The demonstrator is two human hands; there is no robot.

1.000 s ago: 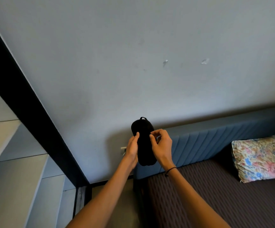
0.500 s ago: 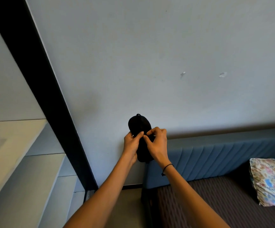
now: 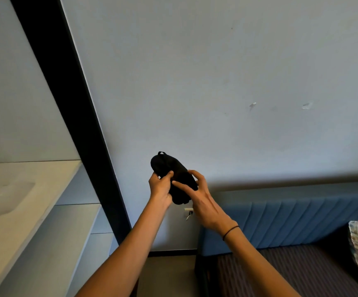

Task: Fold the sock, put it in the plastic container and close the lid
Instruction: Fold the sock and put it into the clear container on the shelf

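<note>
Head cam: sock mid-fold, up in the air

Head view is all we get. Both hands hold the sock (image 3: 174, 179) out in front against the wall (image 3: 216, 82). Left hand (image 3: 160, 189) pinches its middle, thumb on top, probably to pin the crease. Right hand (image 3: 203, 200) grasps the lower bunched part, fingers spread, looks like it's tucking fabric under. Holding it mid-air makes sense with no flat spot close by. Can't spot the container for sure; something pale and blurry sits on the counter (image 3: 23, 211) far left. Bed (image 3: 291, 275) is lower right.
</note>
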